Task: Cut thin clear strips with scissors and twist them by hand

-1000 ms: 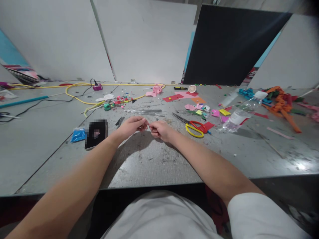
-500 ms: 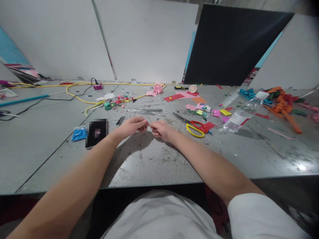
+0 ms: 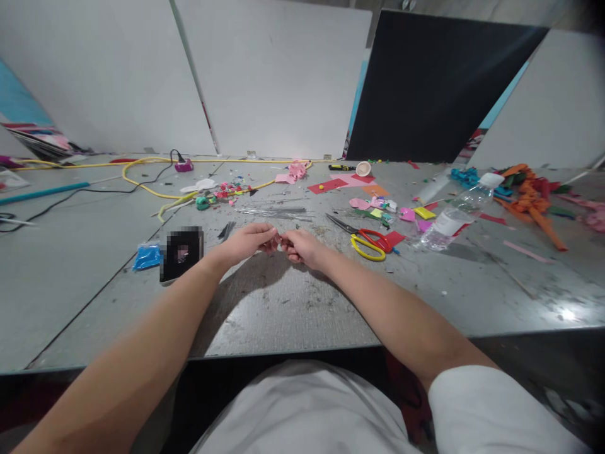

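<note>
Just above the grey table (image 3: 283, 315), my left hand (image 3: 253, 243) and my right hand (image 3: 302, 247) meet at the fingertips. Both are closed in a pinch. Whatever sits between the fingers is too small and too covered to name. Behind the hands lies a bundle of thin grey wires (image 3: 278, 212). A few short dark strips (image 3: 227, 231) rest by my left wrist. To the right of my right hand are scissors (image 3: 362, 238) with one red and one yellow handle.
A phone (image 3: 182, 255) and a blue packet (image 3: 147, 257) lie left. A plastic bottle (image 3: 460, 214) leans at the right near orange crepe paper (image 3: 529, 202). Red paper (image 3: 326, 186), a cutter (image 3: 341, 168) and a yellow cable (image 3: 146, 189) lie further back.
The fingertips of both hands have shifted slightly against each other, still pinched together. The whole view has moved a little; the things on the table stay put.
</note>
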Available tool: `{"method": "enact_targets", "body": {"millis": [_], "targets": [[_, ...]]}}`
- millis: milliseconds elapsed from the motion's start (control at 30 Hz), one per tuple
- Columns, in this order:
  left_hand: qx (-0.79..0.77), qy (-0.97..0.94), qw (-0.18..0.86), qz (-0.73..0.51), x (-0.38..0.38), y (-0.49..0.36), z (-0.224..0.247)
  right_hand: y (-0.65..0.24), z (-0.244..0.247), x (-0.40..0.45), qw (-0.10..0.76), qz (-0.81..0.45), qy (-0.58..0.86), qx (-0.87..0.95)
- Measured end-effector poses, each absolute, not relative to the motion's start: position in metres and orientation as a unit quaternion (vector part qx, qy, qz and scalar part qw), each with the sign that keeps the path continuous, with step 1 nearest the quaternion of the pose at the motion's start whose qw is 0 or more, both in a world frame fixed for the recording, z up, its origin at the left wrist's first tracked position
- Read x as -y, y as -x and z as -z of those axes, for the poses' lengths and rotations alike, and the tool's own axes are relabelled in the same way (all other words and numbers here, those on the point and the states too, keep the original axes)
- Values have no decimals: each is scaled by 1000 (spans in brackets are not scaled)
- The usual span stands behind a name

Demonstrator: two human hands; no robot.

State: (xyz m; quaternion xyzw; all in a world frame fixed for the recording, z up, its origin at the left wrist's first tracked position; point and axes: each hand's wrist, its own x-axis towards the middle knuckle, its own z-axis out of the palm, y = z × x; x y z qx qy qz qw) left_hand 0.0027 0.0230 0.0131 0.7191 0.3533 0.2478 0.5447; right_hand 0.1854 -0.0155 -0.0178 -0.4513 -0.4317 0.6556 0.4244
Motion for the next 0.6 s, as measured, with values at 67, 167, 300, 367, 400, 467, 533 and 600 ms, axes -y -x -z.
{"method": "enact_targets", "body": {"millis": [67,167,300,367,400,467,533,600], "targets": [[-356,-712,550,-253,-23,-2,-14,-185,20,14,425,-652,454,434],[-358,-716,542,-258,-23,-2,-14,-184,21,12,418,-640,465,446],[-369,-723,526,-254,-22,-4,-14,-185,21,12,401,-624,478,471],[-377,-721,522,-257,-20,-5,-14,-186,21,14,394,-630,468,480],[-378,-719,522,-260,-19,-5,-15,-187,21,15,395,-633,458,484],[-376,-712,528,-270,-17,-6,-16,-188,22,16,411,-630,438,492],[-373,-697,543,-284,-16,-7,-16,-189,24,17,438,-619,421,498],[-371,-678,563,-293,-17,-7,-16,-189,26,16,464,-607,404,503]]}}
